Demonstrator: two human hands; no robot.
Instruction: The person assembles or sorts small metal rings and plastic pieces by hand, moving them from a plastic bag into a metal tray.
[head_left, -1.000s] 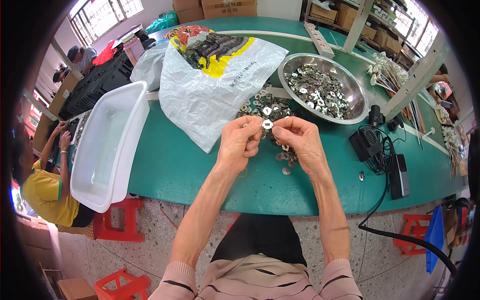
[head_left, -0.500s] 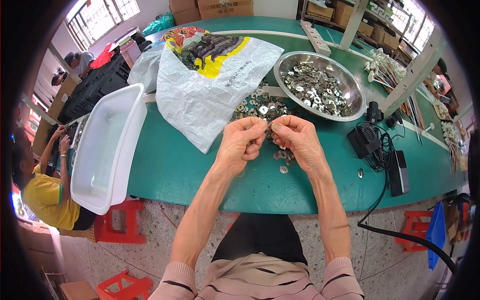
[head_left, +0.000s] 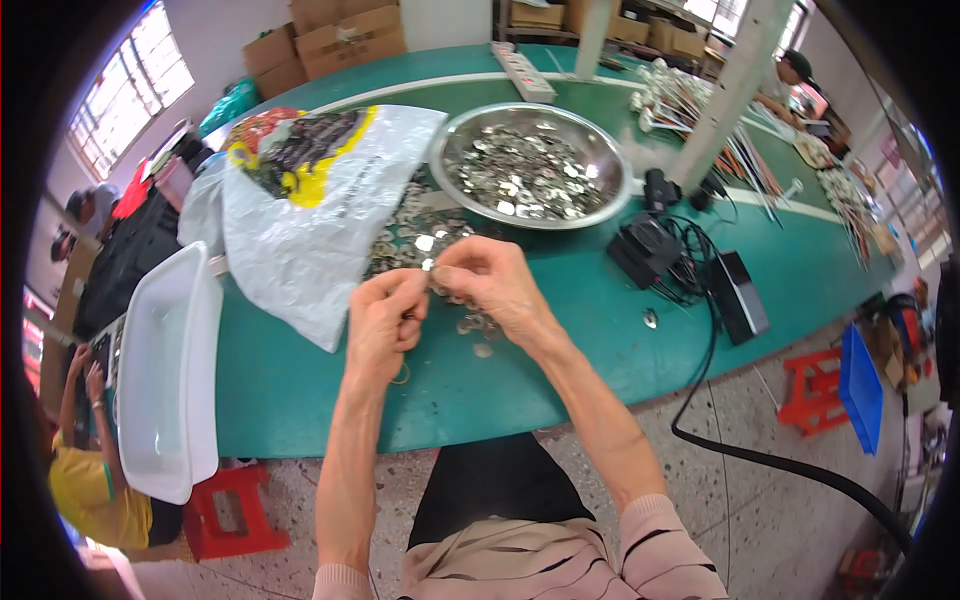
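Both my hands meet over the near edge of a loose pile of small flat metal pieces (head_left: 400, 232) on the green table. Thumb and fingers of my left hand (head_left: 378, 325) are pinched, the other fingers curled in. My right hand (head_left: 500, 290) pinches from the other side. A small shiny metal piece (head_left: 428, 265) shows between the two sets of fingertips; its exact shape is hidden. Behind the hands stands a wide steel bowl (head_left: 618, 200) heaped with similar pieces. To the left a white woven sack (head_left: 290, 250) lies partly over the pile.
A white plastic tub (head_left: 205, 400) stands at the table's left edge, near a person in a yellow shirt (head_left: 95, 495). Black adapters (head_left: 640, 250) with tangled cables lie on the right, beside a post (head_left: 720, 110). A power strip (head_left: 524, 72) and bundled wires (head_left: 740, 150) are farther back.
The view has swung to the right, so the table and its things sit farther left in the picture. My hands stay pinched together above the pile.
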